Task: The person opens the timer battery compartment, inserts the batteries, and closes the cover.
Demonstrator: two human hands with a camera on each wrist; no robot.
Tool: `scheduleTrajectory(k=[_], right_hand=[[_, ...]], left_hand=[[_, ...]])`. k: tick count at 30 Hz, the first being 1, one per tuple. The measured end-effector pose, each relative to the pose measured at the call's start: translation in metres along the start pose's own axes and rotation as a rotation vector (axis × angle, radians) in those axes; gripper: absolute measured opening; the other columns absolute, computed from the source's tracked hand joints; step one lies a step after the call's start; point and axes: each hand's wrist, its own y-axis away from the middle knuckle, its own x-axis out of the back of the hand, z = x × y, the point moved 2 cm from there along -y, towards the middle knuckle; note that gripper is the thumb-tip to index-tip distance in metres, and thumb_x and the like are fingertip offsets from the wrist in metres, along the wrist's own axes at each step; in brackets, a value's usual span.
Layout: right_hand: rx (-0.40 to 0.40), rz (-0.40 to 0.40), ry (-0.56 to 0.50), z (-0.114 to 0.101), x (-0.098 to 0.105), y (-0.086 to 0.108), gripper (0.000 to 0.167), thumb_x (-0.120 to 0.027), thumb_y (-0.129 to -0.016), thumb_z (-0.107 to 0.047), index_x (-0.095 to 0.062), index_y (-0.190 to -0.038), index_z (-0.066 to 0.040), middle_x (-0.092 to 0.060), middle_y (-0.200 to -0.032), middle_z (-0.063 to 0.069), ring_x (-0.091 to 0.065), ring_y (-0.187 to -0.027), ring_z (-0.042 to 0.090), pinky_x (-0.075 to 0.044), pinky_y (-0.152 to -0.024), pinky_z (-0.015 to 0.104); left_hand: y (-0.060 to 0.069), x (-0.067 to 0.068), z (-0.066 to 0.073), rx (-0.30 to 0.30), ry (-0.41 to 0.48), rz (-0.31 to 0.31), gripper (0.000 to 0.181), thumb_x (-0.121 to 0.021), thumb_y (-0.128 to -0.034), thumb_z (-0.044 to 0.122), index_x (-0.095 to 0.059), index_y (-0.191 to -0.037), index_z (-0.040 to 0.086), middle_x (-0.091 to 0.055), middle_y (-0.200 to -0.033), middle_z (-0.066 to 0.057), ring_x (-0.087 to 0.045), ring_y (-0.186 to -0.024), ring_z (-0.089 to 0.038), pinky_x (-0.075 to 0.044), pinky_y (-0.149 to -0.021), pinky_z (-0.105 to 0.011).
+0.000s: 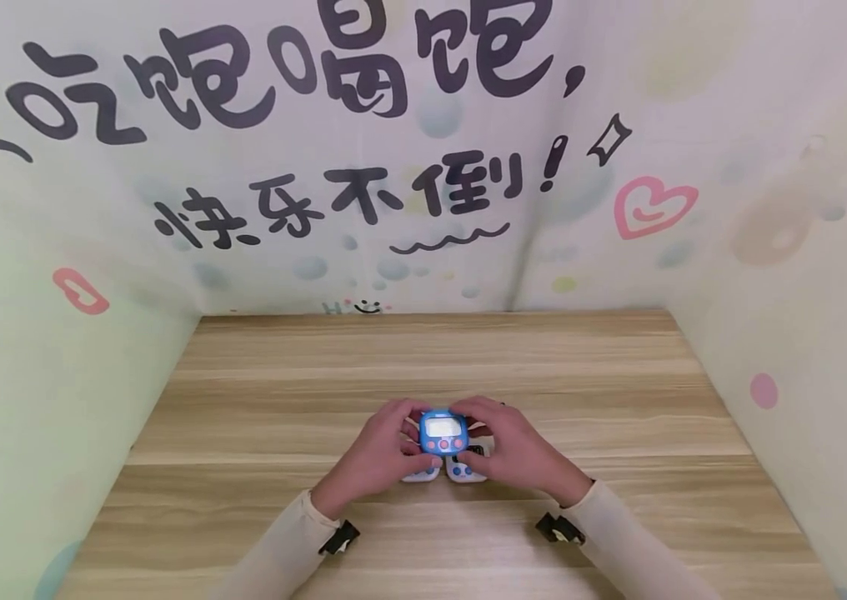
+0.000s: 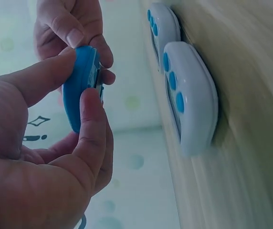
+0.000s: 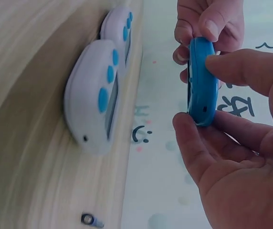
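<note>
A small blue handheld device [image 1: 444,430] with a pale screen and three pink buttons is held up between both hands in the head view, its screen side up. My left hand [image 1: 373,452] pinches its left side between thumb and fingers. On the opposite side, my right hand [image 1: 523,451] grips the edge the same way. Below it on the table lie two white devices of like shape with blue buttons, the left one [image 1: 421,477] and the right one [image 1: 468,473], partly hidden by the hands. The left wrist view shows the blue device [image 2: 81,90] edge-on.
The wood-grain table [image 1: 423,358] is bounded by a printed back wall [image 1: 423,283] and side walls. A small cylindrical item [image 3: 92,220] with a dark ring-like end lies on the table in the right wrist view; its kind is unclear.
</note>
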Motion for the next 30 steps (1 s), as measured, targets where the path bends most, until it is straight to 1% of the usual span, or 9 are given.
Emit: scheduleTrajectory(k=[5, 8, 12, 15, 18, 23, 26, 28, 30], right_hand=[[-0.037, 0.021, -0.058, 0.005, 0.002, 0.007, 0.059, -0.082, -0.089, -0.004, -0.059, -0.143, -0.005, -0.064, -0.135, 0.004, -0.070, -0.115, 0.021, -0.064, -0.096, 0.032], [-0.057, 0.031, -0.083, 0.007, 0.003, 0.011, 0.061, -0.082, -0.088, -0.003, -0.059, -0.144, -0.004, -0.065, -0.134, 0.007, -0.071, -0.113, 0.023, -0.065, -0.094, 0.035], [-0.086, 0.039, -0.117, 0.008, 0.003, 0.014, 0.064, -0.082, -0.088, -0.004, -0.056, -0.146, 0.000, -0.066, -0.131, 0.011, -0.071, -0.108, 0.024, -0.066, -0.091, 0.038], [-0.107, 0.040, -0.135, 0.009, 0.002, 0.015, 0.067, -0.083, -0.088, -0.004, -0.054, -0.148, 0.001, -0.066, -0.128, 0.012, -0.070, -0.106, 0.022, -0.066, -0.091, 0.037], [-0.123, 0.041, -0.129, 0.009, 0.003, 0.015, 0.069, -0.084, -0.088, -0.006, -0.053, -0.150, 0.000, -0.068, -0.124, 0.009, -0.069, -0.103, 0.019, -0.066, -0.088, 0.035], [-0.156, 0.032, -0.121, 0.009, 0.003, 0.014, 0.069, -0.084, -0.090, -0.008, -0.053, -0.151, -0.005, -0.069, -0.116, 0.005, -0.069, -0.094, 0.014, -0.065, -0.080, 0.027], [-0.174, 0.028, -0.135, 0.009, 0.004, 0.013, 0.066, -0.083, -0.091, -0.009, -0.054, -0.150, -0.008, -0.069, -0.116, 0.006, -0.071, -0.090, 0.013, -0.064, -0.077, 0.023], [-0.168, 0.030, -0.151, 0.009, 0.004, 0.013, 0.063, -0.082, -0.092, -0.008, -0.055, -0.149, -0.011, -0.068, -0.117, 0.008, -0.073, -0.088, 0.012, -0.064, -0.076, 0.023], [-0.145, 0.035, -0.187, 0.009, 0.003, 0.013, 0.059, -0.080, -0.094, -0.008, -0.056, -0.147, -0.013, -0.068, -0.117, 0.012, -0.076, -0.086, 0.018, -0.065, -0.074, 0.024]], left_hand=[[-0.002, -0.007, 0.001, -0.002, 0.015, 0.000, 0.065, -0.088, -0.0892, 0.020, -0.054, -0.143, 0.008, -0.057, -0.127, -0.008, -0.065, -0.102, -0.017, -0.063, -0.081, -0.020], [-0.003, -0.010, 0.000, -0.003, 0.027, 0.005, 0.064, -0.088, -0.0891, 0.019, -0.055, -0.142, 0.009, -0.058, -0.126, -0.007, -0.065, -0.103, -0.017, -0.063, -0.082, -0.020], [-0.003, -0.012, 0.000, 0.002, 0.060, 0.011, 0.063, -0.088, -0.0887, 0.018, -0.056, -0.142, 0.011, -0.058, -0.128, -0.008, -0.065, -0.106, -0.019, -0.064, -0.083, -0.022], [-0.001, -0.013, 0.000, 0.009, 0.084, 0.017, 0.063, -0.088, -0.0883, 0.017, -0.056, -0.143, 0.014, -0.058, -0.130, -0.007, -0.064, -0.109, -0.021, -0.065, -0.085, -0.023], [0.000, -0.013, 0.000, 0.009, 0.105, 0.021, 0.066, -0.088, -0.0886, 0.015, -0.055, -0.145, 0.017, -0.059, -0.130, -0.007, -0.064, -0.111, -0.022, -0.065, -0.086, -0.025], [0.001, -0.013, -0.001, -0.004, 0.148, 0.040, 0.065, -0.083, -0.0925, 0.012, -0.052, -0.150, 0.016, -0.062, -0.128, -0.007, -0.065, -0.113, -0.024, -0.066, -0.088, -0.028], [0.001, -0.013, -0.002, 0.010, 0.180, 0.066, 0.056, -0.079, -0.0967, 0.016, -0.056, -0.148, 0.018, -0.066, -0.128, -0.005, -0.066, -0.115, -0.023, -0.064, -0.091, -0.028], [0.002, -0.012, -0.003, 0.019, 0.229, 0.076, 0.049, -0.076, -0.0996, 0.020, -0.058, -0.145, 0.018, -0.067, -0.128, -0.005, -0.066, -0.116, -0.024, -0.063, -0.092, -0.027], [0.002, -0.012, -0.003, 0.022, 0.282, 0.077, 0.042, -0.073, -0.1022, 0.023, -0.060, -0.142, 0.016, -0.068, -0.127, -0.007, -0.066, -0.116, -0.025, -0.064, -0.091, -0.027]])
